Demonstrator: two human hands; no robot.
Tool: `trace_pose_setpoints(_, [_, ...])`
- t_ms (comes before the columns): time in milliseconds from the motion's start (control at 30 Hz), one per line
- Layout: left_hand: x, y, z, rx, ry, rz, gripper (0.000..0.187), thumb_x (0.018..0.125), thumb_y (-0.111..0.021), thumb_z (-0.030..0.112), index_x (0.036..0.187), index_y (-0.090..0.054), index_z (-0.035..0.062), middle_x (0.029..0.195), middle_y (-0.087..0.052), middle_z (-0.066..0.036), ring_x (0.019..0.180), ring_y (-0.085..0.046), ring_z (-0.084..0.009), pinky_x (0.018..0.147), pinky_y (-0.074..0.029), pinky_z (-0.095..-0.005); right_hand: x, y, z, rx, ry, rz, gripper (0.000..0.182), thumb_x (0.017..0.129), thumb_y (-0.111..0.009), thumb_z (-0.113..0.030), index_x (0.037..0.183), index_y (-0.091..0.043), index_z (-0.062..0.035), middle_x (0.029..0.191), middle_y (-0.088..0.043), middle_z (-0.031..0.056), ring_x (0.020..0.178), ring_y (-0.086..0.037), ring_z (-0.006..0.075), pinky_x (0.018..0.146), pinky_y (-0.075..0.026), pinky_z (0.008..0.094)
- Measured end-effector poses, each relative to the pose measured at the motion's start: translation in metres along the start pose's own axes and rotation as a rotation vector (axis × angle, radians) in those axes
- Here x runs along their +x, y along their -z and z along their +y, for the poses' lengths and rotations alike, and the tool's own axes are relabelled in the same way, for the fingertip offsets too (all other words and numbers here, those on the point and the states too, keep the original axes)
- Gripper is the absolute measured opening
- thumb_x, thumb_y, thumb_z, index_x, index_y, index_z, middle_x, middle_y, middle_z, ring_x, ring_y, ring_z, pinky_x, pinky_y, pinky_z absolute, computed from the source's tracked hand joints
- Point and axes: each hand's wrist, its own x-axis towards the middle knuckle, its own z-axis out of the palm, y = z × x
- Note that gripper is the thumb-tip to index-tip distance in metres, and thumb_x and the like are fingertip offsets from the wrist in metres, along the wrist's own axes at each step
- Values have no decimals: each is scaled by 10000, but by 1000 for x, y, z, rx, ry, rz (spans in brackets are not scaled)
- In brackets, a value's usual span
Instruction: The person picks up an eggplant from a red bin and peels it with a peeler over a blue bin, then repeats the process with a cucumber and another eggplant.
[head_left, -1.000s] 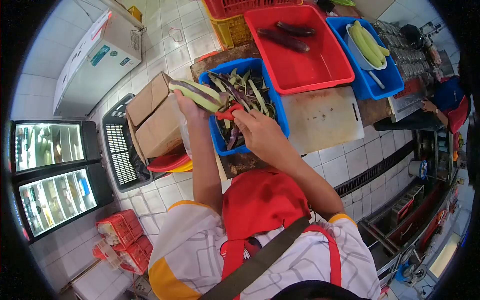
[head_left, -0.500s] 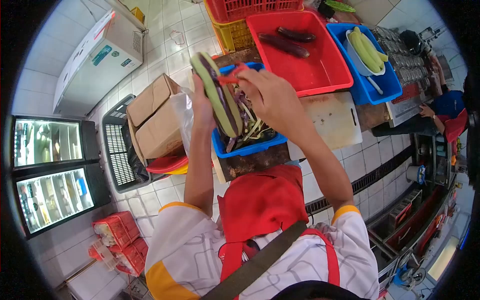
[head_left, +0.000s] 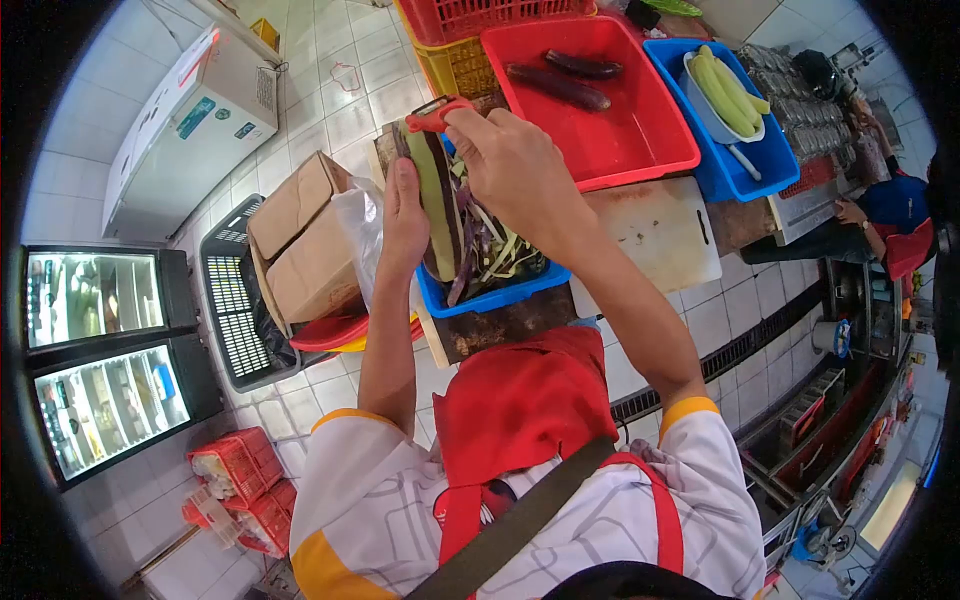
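My left hand [head_left: 405, 222] is closed around a long eggplant [head_left: 438, 215], striped pale green and dark purple where some skin is off. It is held over a blue tub [head_left: 505, 300] containing loose peel strips [head_left: 500, 245]. My right hand [head_left: 522, 165] grips a red-handled peeler [head_left: 440, 114] at the eggplant's far end; the blade's contact with the skin is hard to make out. In a red tub [head_left: 645, 140] beyond lie two whole eggplants [head_left: 558, 86]. Several pale green peeled ones [head_left: 730, 95] rest in a white bowl [head_left: 712, 122].
That bowl stands in another blue tub [head_left: 745, 190] with a white handle beside it. A stained cutting board [head_left: 655, 235] lies right of the peelings. Cardboard [head_left: 315, 260] sits in a black crate [head_left: 235, 320] at left. A co-worker [head_left: 895, 215] stands at far right.
My right hand and the peeler have moved up and left to the eggplant's far end. The eggplant is now more upright and lower, overlapping the tub. The view has shifted slightly.
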Motion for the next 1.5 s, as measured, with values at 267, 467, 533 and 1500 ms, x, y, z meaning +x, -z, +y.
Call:
trace_pose_setpoints(267, [37,20,-2,-347,158,248,559,1012,-275,520,1173,-522,45,988,-608,-82,851,-610,-204,755,-518,-380,-71,-35,-8,97,-68,-169,114,903,-538,-155,990,-547,-82,792,-572,206,718,-597,417,615,-487,499])
trace_pose_setpoints(467, [60,74,-24,-528,155,540,524,989,-281,531,1078,-539,83,904,-597,-103,797,-609,-302,731,-533,-488,-132,-52,-11,234,-132,-447,126,912,-558,-149,976,-603,-51,783,-573,193,712,-595,393,638,-485,474])
trace_pose_setpoints(533, [52,80,-27,-589,151,351,542,979,-316,553,1043,-551,69,890,-605,-102,798,-617,-280,717,-540,-445,-111,-41,-8,254,-92,-330,147,919,-559,-160,992,-613,-44,776,-573,193,714,-592,385,641,-477,463])
trace_pose_setpoints(1500, [42,52,-31,-482,262,201,647,967,-306,608,1078,-555,20,868,-632,-149,726,-630,-266,669,-548,-399,-106,-40,-17,278,-112,-136,140,930,-533,-134,996,-597,-28,789,-575,195,740,-581,392,637,-460,464])
